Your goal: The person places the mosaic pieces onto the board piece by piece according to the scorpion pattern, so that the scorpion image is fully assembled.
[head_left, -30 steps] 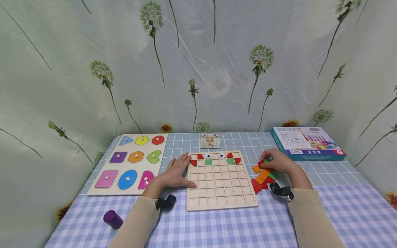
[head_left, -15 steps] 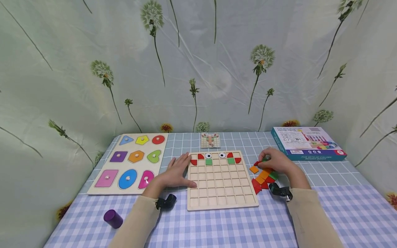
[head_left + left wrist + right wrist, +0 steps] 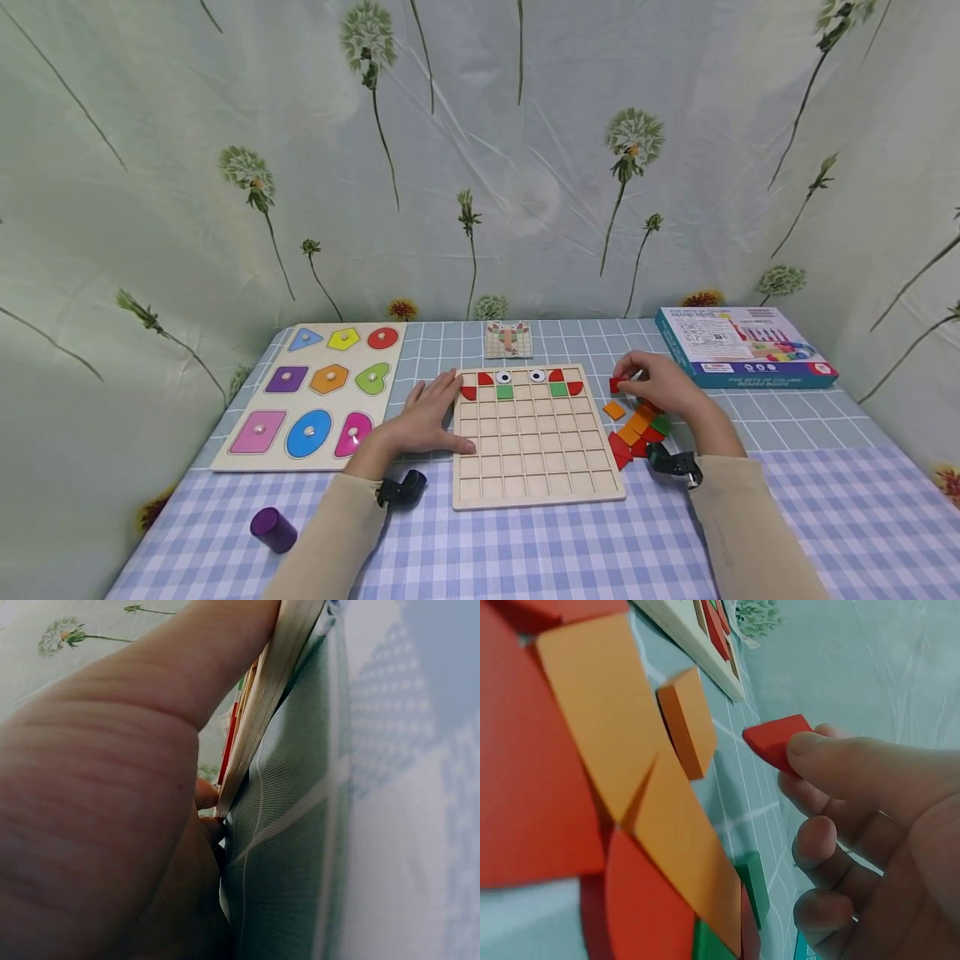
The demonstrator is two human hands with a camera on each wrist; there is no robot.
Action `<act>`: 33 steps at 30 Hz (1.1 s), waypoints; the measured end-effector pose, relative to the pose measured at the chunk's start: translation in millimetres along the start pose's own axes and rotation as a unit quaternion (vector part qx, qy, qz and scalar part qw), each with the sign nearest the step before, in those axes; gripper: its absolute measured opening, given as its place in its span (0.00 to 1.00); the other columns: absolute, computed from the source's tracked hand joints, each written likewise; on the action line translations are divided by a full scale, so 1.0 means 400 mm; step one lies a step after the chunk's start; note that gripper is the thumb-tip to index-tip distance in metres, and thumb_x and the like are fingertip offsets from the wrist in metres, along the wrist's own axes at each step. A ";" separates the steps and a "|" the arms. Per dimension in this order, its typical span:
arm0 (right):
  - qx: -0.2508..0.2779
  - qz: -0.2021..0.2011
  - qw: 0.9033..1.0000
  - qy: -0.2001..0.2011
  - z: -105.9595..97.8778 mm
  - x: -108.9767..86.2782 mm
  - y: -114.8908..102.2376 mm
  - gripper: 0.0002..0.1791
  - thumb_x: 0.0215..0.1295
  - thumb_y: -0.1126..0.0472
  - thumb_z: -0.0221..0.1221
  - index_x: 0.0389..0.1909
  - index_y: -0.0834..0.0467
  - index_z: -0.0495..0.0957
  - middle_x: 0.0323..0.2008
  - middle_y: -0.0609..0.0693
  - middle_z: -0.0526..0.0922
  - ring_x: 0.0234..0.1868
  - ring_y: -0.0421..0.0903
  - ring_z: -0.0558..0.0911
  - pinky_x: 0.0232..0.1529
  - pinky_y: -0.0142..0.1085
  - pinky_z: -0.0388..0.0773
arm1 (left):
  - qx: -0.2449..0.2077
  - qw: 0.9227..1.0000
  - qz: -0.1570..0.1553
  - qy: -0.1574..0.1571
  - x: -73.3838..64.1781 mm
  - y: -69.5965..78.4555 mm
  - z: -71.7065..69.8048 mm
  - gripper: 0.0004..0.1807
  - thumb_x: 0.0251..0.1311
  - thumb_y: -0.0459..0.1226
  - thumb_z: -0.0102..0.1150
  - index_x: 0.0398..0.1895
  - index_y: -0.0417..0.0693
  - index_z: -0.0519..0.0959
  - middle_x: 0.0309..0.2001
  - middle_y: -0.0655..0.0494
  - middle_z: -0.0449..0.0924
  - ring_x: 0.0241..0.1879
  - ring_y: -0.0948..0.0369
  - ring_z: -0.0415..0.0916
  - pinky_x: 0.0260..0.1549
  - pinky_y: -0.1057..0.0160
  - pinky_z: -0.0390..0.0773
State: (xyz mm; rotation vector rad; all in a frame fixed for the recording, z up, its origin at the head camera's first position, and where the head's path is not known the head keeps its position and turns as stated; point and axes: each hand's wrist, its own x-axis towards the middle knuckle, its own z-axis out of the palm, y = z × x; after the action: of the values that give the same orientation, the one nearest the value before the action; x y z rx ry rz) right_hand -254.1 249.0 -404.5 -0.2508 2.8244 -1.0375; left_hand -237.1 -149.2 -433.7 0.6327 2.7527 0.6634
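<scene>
Between thumb and fingers my right hand (image 3: 658,385) pinches a red tile (image 3: 774,738), lifted beside the loose pile; in the right wrist view it has a curved edge. Below lie orange tiles (image 3: 628,436), red tiles (image 3: 619,450) and a green tile (image 3: 660,425). A single orange tile (image 3: 614,411) lies apart, nearer the board. My left hand (image 3: 427,421) rests with spread, straight fingers on the left edge of the wooden grid board (image 3: 517,450). Red quarter-round pieces (image 3: 574,388), green squares (image 3: 505,392) and two eye pieces (image 3: 537,377) sit in its far rows.
A small pattern card (image 3: 507,341) lies behind the board. At left is a knobbed shape puzzle (image 3: 300,398), with a purple cylinder (image 3: 273,531) in front of it. A teal-edged box (image 3: 746,346) lies at the back right on the checked cloth.
My right hand has lifted the red tile from the pile and moved it slightly left and away. The lone orange tile shifted a little toward the board. My left hand stays put.
</scene>
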 end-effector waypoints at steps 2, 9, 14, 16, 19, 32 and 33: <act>-0.004 -0.002 1.000 0.002 0.004 0.003 -0.002 0.08 0.66 0.61 0.63 0.45 0.55 0.80 0.43 0.55 0.82 0.41 0.49 0.76 0.39 0.33 0.78 | 0.002 1.000 -0.001 0.000 0.001 0.000 0.001 0.64 0.47 0.61 0.72 0.81 0.45 0.47 0.82 0.49 0.39 0.82 0.51 0.34 0.79 0.42 0.32; -0.009 -0.006 1.000 -0.001 0.012 0.008 -0.028 0.12 0.69 0.61 0.59 0.51 0.55 0.82 0.48 0.57 0.82 0.46 0.52 0.77 0.42 0.35 0.80 | 0.000 1.000 0.001 0.003 0.005 0.002 0.000 0.64 0.48 0.60 0.72 0.80 0.44 0.48 0.82 0.48 0.39 0.82 0.50 0.35 0.78 0.41 0.32; -0.007 -0.017 1.000 -0.005 0.017 0.010 -0.039 0.12 0.70 0.61 0.58 0.51 0.56 0.83 0.50 0.57 0.83 0.48 0.52 0.78 0.44 0.36 0.81 | 0.002 1.000 -0.001 0.001 0.004 0.004 -0.003 0.63 0.48 0.61 0.72 0.81 0.46 0.48 0.82 0.49 0.39 0.82 0.51 0.35 0.79 0.42 0.32; -0.002 -0.020 1.000 -0.008 0.020 0.010 -0.045 0.12 0.71 0.62 0.58 0.51 0.55 0.83 0.50 0.57 0.83 0.48 0.52 0.78 0.43 0.36 0.81 | 0.000 1.000 0.001 0.003 0.005 0.004 -0.002 0.63 0.47 0.60 0.72 0.80 0.45 0.48 0.82 0.48 0.39 0.82 0.50 0.35 0.78 0.41 0.33; 0.008 -0.027 0.999 -0.015 0.029 0.012 -0.057 0.11 0.71 0.62 0.58 0.49 0.56 0.83 0.49 0.57 0.83 0.46 0.50 0.79 0.42 0.36 0.82 | 0.001 1.000 -0.002 -0.001 0.003 0.002 -0.002 0.63 0.47 0.61 0.72 0.81 0.46 0.48 0.82 0.49 0.39 0.82 0.51 0.35 0.78 0.41 0.33; 0.016 -0.065 0.998 -0.019 0.087 0.035 -0.126 0.11 0.66 0.67 0.60 0.48 0.58 0.80 0.43 0.56 0.81 0.43 0.50 0.78 0.40 0.34 0.80 | -0.001 1.000 0.000 0.002 0.004 -0.003 0.000 0.63 0.47 0.61 0.72 0.80 0.45 0.48 0.82 0.49 0.40 0.82 0.50 0.35 0.78 0.40 0.33; 0.017 -0.068 0.997 -0.019 0.091 0.037 -0.131 0.11 0.66 0.68 0.61 0.48 0.58 0.80 0.42 0.55 0.81 0.42 0.49 0.78 0.40 0.34 0.79 | -0.001 1.000 0.000 0.001 0.003 -0.003 0.000 0.63 0.48 0.61 0.72 0.81 0.46 0.48 0.82 0.49 0.39 0.82 0.50 0.35 0.78 0.41 0.33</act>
State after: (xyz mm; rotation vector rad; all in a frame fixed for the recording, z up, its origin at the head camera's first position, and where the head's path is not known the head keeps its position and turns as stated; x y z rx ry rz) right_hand -256.4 183.9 -398.9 -0.4585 2.7856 -1.0942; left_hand -238.7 -149.6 -434.3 0.6325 2.7542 0.6665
